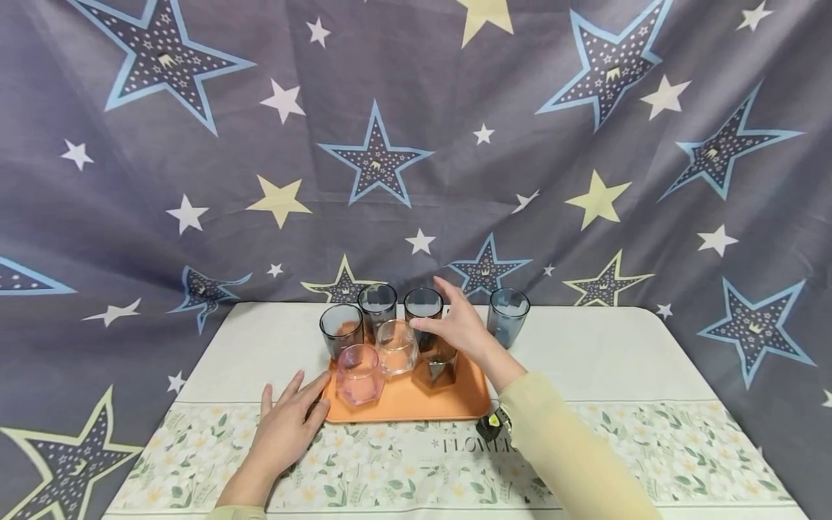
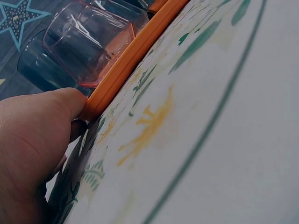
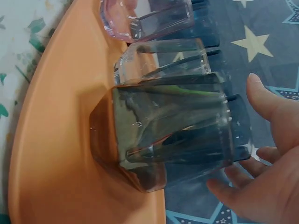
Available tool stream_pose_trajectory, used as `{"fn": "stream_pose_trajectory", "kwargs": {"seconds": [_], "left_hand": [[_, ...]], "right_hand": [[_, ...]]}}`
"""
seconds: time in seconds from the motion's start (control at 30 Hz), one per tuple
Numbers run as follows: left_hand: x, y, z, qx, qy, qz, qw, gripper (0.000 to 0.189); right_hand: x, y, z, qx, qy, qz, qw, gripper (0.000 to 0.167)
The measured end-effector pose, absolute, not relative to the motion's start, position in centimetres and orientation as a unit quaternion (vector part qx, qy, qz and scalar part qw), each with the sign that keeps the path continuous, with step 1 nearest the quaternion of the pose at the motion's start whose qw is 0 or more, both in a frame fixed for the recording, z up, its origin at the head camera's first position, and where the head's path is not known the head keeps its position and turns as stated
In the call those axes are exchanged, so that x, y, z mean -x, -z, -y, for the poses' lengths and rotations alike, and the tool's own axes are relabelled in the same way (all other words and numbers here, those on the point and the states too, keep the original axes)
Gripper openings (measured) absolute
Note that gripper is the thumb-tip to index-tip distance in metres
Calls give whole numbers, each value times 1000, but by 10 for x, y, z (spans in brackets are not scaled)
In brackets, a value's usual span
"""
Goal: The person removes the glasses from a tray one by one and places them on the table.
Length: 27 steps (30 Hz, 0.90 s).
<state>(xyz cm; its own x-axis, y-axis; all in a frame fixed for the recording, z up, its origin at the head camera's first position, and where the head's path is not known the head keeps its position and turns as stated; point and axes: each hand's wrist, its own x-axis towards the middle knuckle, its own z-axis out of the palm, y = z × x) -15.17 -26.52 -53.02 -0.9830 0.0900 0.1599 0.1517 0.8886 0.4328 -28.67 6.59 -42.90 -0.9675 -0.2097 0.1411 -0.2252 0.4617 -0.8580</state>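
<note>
My left hand (image 1: 286,426), fingers spread, touches the left edge of an orange tray (image 1: 416,408). In the left wrist view its thumb rests against the tray's rim (image 2: 128,60). A pink faceted glass (image 1: 360,390) stands near that hand, beside a clear glass (image 1: 397,354). My right hand (image 1: 461,325) reaches over the tray's right part, thumb and fingers apart. Below it stands a smoky brown glass (image 1: 438,372). In the right wrist view the fingers are near the rim of this glass (image 3: 173,126); whether they touch any glass cannot be told.
Three blue-grey glasses stand along the back: left (image 1: 341,336), middle (image 1: 377,307) and right (image 1: 424,305). Another blue-grey glass (image 1: 508,314) stands on the table right of the tray. A star-patterned cloth (image 1: 403,231) hangs behind the table. A black device (image 1: 489,426) is at my right wrist.
</note>
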Motion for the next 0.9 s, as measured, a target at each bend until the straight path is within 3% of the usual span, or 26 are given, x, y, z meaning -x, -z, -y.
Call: {"fn": "stream_pose_trajectory", "kwargs": {"seconds": [0.53, 0.9], "left_hand": [[152, 529, 265, 66, 223, 970, 72, 53], [151, 529, 265, 62, 226, 970, 63, 53]], "right_hand": [[297, 440, -65, -119, -514, 850, -9, 104], [296, 442, -63, -109, -531, 840, -1, 90]]}}
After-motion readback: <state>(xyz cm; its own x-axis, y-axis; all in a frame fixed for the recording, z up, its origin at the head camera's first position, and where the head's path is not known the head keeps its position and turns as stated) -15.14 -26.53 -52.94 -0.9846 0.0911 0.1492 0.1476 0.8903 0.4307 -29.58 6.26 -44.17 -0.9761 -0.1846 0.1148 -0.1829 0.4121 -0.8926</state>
